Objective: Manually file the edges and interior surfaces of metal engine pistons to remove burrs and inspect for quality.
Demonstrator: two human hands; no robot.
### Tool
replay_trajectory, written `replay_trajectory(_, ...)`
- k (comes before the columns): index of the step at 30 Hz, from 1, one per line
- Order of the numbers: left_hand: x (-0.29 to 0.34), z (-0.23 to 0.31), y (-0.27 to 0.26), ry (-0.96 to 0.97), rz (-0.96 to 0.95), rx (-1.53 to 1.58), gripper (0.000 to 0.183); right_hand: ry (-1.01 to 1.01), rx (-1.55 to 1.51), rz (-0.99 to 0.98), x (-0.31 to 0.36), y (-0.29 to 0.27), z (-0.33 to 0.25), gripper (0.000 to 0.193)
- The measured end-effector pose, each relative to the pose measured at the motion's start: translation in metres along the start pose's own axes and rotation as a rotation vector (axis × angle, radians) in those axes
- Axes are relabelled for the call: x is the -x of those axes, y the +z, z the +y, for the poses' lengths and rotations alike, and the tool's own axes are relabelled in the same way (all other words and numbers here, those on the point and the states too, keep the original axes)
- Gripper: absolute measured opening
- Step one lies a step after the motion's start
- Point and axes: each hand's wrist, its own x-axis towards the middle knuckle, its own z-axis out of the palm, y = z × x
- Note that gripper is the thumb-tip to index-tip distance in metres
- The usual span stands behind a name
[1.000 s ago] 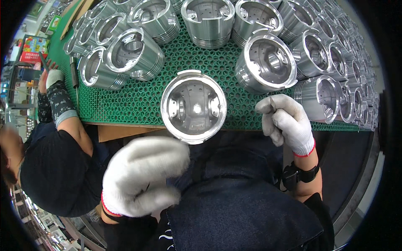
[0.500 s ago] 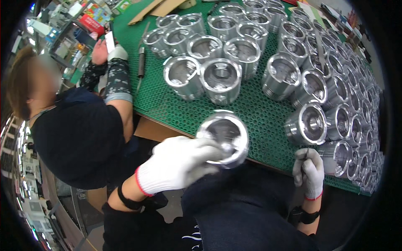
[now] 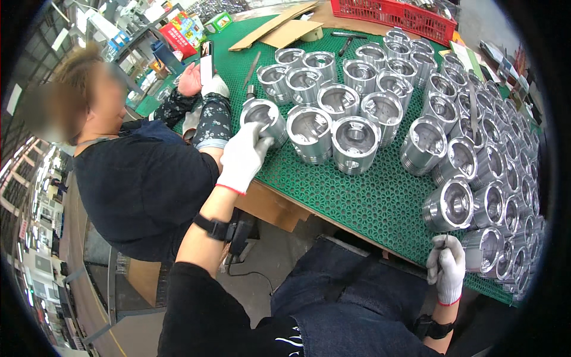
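"What's in the left?"

"A silver, hollow metal piston [image 3: 265,113], open end up, at the near edge of the left-hand group. My white-gloved left hand [image 3: 242,156] has it by the near rim, fingers and thumb pinching the wall. Cannot tell whether its base bears fully on the green honeycomb-patterned mat [image 3: 386,184]."

"And the right?"

"White-gloved right hand [image 3: 446,265]: fingers curled in, tips pressed together on a thin dark sliver [image 3: 446,239], too small to identify. Near the mat's front edge, just beside a ringed silver piston [image 3: 480,250] of the right-hand rows."

"Neighbours of the held one?"

"Another silver piston [image 3: 309,134] just to its right; contact uncertain. Behind it, a dark-handled tool with a narrow blade [image 3: 251,92]. Across the right-hand rows, a flat grey metal strip [image 3: 474,110]."

"Farther out?"

"Brown cardboard pieces [image 3: 291,34] on the far part of the bench; right of them, a red slatted plastic crate [image 3: 392,19]. On my left, a co-worker in a black top [image 3: 148,184], patterned sleeve covers on, a pale-screened flat device [image 3: 206,68] held upright in front."
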Motion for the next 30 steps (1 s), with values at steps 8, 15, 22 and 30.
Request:
replay_trajectory(8,-0.049,-0.029,0.013,-0.166,-0.035,-0.221,0.033,0.022,-0.075,-0.002,0.004,-0.001,0.002,0.029)
replay_trajectory(15,-0.086,-0.051,0.023,-0.291,-0.038,-0.345,0.035,0.024,-0.111,-0.044,0.004,-0.007,0.004,0.031)
replay_trajectory(22,-0.109,-0.015,0.023,0.133,0.168,-0.431,0.048,0.008,-0.136,-0.048,0.003,-0.010,0.009,0.030)
replay_trajectory(30,-0.145,-0.035,0.041,0.232,-0.225,-0.603,0.033,-0.018,-0.192,-0.084,-0.003,-0.015,0.012,0.030)
